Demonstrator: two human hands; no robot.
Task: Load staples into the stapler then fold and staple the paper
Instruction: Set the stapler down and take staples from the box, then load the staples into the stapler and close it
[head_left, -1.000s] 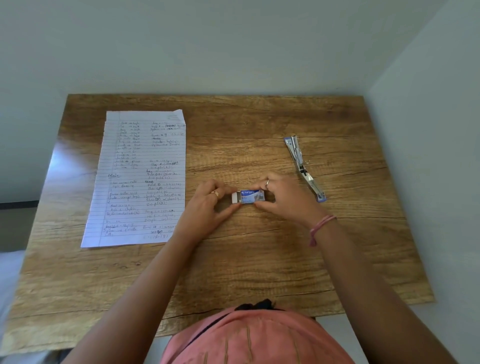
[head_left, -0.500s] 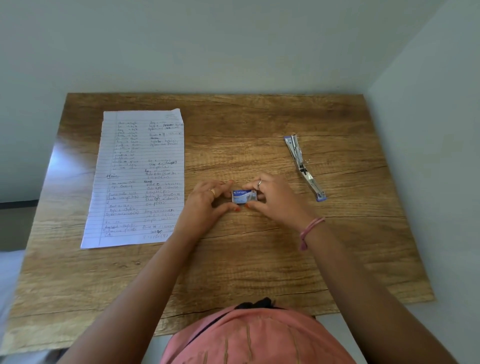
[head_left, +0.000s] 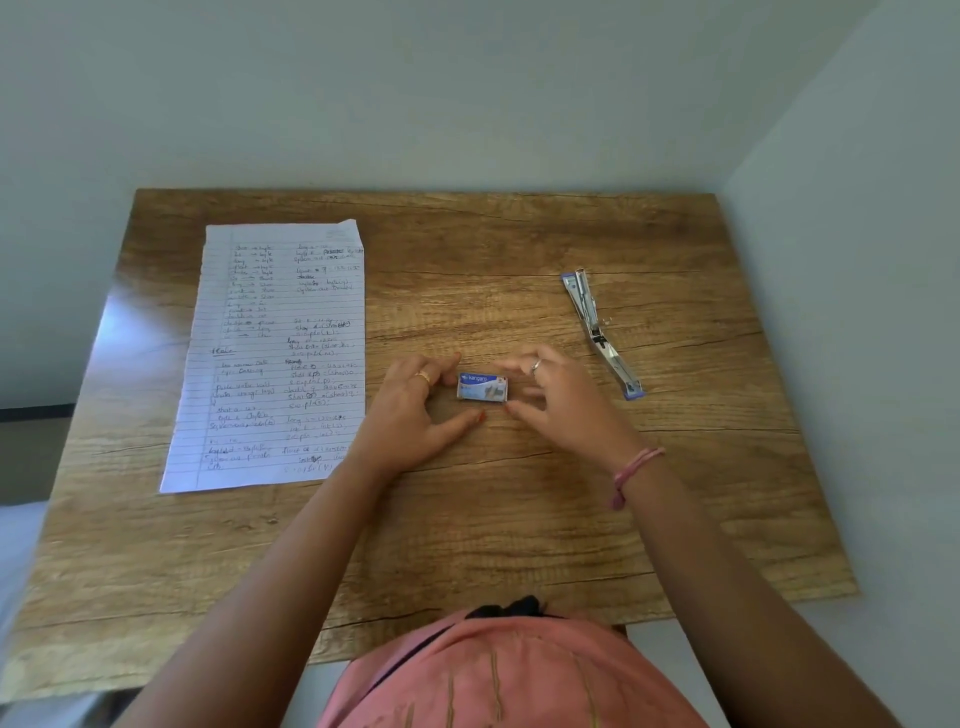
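A small blue staple box (head_left: 482, 387) lies closed on the wooden table (head_left: 519, 519), near the middle. My left hand (head_left: 415, 410) rests just left of it, fingertips by its left end and thumb spread below it. My right hand (head_left: 566, 405) hovers at its right, fingers apart, index tip over the box's far right corner. Neither hand clasps the box. The metal stapler (head_left: 602, 332) lies swung open flat to the right, beyond my right hand. A lined, handwritten paper sheet (head_left: 275, 353) lies flat on the left.
The table stands in a corner, with walls close behind it and on its right. A few tiny loose bits lie beside the stapler. My torso in a pink top is at the near edge.
The box's white inner tray stuck out on the left a second ago and is now pushed in. Both hands have loosened and spread away from the box, which moved slightly left.
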